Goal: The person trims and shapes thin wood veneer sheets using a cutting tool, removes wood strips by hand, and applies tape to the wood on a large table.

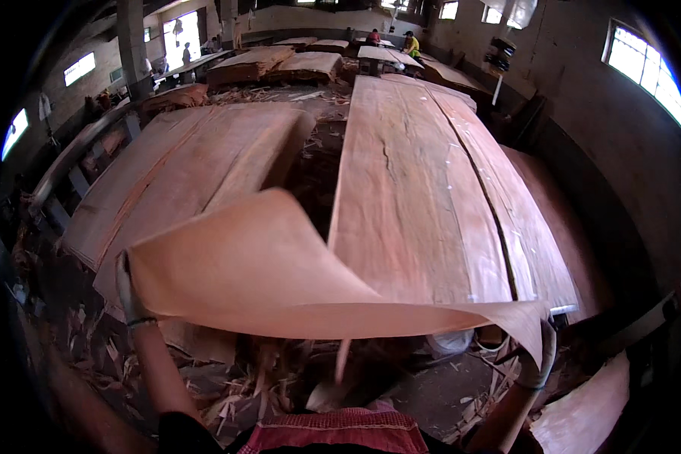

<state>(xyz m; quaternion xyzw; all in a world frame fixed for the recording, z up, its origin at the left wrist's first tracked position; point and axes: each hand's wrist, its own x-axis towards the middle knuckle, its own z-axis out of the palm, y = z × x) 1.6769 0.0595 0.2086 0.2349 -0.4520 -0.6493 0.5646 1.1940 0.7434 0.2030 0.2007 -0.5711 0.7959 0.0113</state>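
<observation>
Head view: thin veneer sheet (280, 272) held up between both gloved hands.
Left hand (131, 291) fingers closed on the sheet's left edge; right hand (539, 356) fingers pinch its lower right corner. Sheet curls upward between them, above the veneer stack (424, 189).

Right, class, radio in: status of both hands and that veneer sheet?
Left hand and right hand gripping veneer sheet edges. Sheet airborne, curling. Veneer stack ahead, nothing blocking.

Wood veneer workshop, large dim hall. Long stacks of thin reddish veneer sheets (424, 197) on low tables run to the far wall. Scraps and offcuts (227, 393) litter the floor. High wall windows (647, 72); other workers (410, 44) at distant tables.
</observation>
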